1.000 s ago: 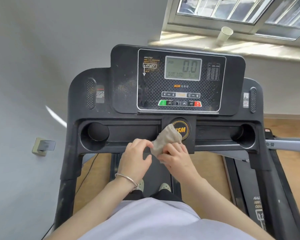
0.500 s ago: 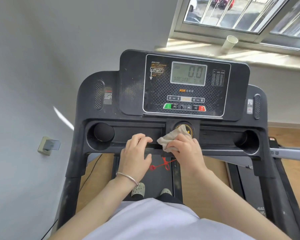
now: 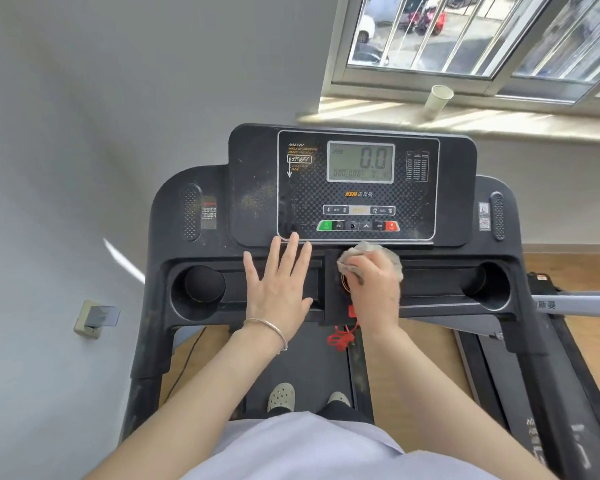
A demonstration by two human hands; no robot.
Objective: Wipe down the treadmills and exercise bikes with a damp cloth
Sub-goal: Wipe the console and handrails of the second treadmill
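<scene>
On my feed the treadmill fills the middle, and I take its grey screen, reading 0.0, as my mark. Straight below the screen, under the button row, the right hand has its fingers curled round a bunched grey cloth and presses it onto the console's centre block, covering most of the orange-ringed badge there. The cloth bulges out above the knuckles and reaches the lower edge of the control panel. Below and left of the screen, the left hand lies palm down over the tray with its fingers straight and spread, holding nothing. Its fingertips reach the panel's lower left corner, but I cannot tell whether the palm touches the tray. A thin bracelet circles that wrist. Further left and below the screen sits the left cup holder. The right cup holder mirrors it on the other side. A red cord hangs below the screen, just under the right wrist. Well below the screen, two pale shoes stand on the belt. Above and right of the screen a paper cup stands upright on the sunlit windowsill.
</scene>
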